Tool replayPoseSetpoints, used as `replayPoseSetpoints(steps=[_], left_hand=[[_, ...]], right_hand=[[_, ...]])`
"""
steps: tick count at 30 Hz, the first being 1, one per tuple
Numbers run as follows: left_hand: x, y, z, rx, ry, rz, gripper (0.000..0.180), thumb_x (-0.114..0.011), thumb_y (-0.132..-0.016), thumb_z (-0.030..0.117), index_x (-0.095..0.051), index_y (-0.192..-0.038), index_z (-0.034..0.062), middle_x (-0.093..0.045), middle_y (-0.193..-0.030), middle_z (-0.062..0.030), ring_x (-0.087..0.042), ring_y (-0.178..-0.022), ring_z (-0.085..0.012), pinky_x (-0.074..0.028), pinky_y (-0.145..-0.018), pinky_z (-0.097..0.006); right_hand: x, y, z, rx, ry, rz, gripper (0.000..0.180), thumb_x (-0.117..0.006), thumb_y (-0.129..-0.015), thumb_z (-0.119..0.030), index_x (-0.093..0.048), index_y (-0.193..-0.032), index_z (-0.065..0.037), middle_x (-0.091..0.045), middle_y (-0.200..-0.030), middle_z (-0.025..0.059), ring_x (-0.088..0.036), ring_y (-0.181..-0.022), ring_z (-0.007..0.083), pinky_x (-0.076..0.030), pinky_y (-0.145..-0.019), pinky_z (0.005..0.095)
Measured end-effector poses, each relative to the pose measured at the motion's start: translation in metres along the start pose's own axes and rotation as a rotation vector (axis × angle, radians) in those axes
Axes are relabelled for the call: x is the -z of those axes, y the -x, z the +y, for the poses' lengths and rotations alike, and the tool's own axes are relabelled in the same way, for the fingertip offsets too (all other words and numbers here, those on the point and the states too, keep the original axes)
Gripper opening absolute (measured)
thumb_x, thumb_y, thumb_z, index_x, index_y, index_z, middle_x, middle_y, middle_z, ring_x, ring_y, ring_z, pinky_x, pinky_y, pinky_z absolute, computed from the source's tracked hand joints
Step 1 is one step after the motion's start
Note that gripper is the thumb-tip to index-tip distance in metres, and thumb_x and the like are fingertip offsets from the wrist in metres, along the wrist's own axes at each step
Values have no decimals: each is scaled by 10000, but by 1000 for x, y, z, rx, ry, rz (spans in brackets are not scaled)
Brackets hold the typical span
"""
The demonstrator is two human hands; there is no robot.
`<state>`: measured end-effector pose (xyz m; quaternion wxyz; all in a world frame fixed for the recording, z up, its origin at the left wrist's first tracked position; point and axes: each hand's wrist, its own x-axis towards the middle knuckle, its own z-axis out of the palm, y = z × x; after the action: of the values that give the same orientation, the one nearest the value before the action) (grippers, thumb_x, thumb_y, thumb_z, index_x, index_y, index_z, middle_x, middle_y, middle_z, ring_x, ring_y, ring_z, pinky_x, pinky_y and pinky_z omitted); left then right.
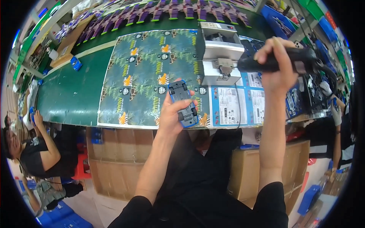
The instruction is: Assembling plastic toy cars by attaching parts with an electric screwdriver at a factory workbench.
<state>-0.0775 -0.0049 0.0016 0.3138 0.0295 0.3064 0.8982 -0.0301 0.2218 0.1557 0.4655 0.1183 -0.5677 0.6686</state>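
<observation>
While the left hand (173,116) grips a small blue toy car (183,103) underside-up, exposing its chassis, the right hand (276,64) clasps a black handheld power tool (283,60) raised just beside it.

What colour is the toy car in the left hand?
Blue body with a black underside, held in the left hand; toy car, head view.

Glossy blue plastic toy car (183,103), matt black plastic tool (283,60), smooth green tabletop (72,95).

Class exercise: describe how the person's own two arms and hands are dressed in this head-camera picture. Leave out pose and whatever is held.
Both forearms are bare from black short sleeves at the lower edge. The left hand and the right hand wear no gloves. No watch, ring or band shows on either wrist or on the fingers.
</observation>
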Motion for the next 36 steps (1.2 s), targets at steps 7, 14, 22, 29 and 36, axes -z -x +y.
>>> replayPoseSetpoints(steps=[7,14,22,29,36], left_hand=[[0,2,-13,20,-50,97,478,-654,-807,-36,-487,-1247,48,-630,-1076,-123,-683,-816,-241,-597,-679,-395],[-4,4,-11,-1,-83,89,472,-654,-812,-37,-496,-1251,33,-639,-1057,-117,-684,-814,-243,-593,-681,-391],[-4,0,-10,3,-126,60,429,-683,-796,-47,-508,-1179,32,-649,-1029,-114,-685,-810,-231,-592,-675,-384],[-1,1,-13,17,-93,45,419,-696,-824,-21,-497,-1186,46,-650,-1054,-99,-685,-838,-215,-600,-681,-373],[4,-6,-13,33,-81,21,363,-702,-816,-15,-528,-1129,45,-645,-1029,-86,-683,-816,-195,-607,-644,-358]], right_hand=[[-6,10,29,4,151,-56,111,-729,-829,-50,-646,-796,16,-613,-617,58,-605,-499,127,-475,-502,229],[-32,-4,31,-193,384,-147,173,-734,-815,-123,-606,-764,-18,-571,-584,38,-527,-454,125,-424,-474,261],[-30,58,-20,-313,-303,-238,137,-543,-910,-123,-526,-924,12,-542,-770,139,-532,-504,174,-493,-517,313],[-42,93,-24,-290,-334,-296,148,-549,-904,-122,-511,-961,9,-541,-836,171,-551,-542,183,-524,-540,337],[-52,101,-8,-314,-209,-295,192,-513,-897,-216,-494,-937,-29,-515,-825,126,-511,-535,155,-455,-497,288]])
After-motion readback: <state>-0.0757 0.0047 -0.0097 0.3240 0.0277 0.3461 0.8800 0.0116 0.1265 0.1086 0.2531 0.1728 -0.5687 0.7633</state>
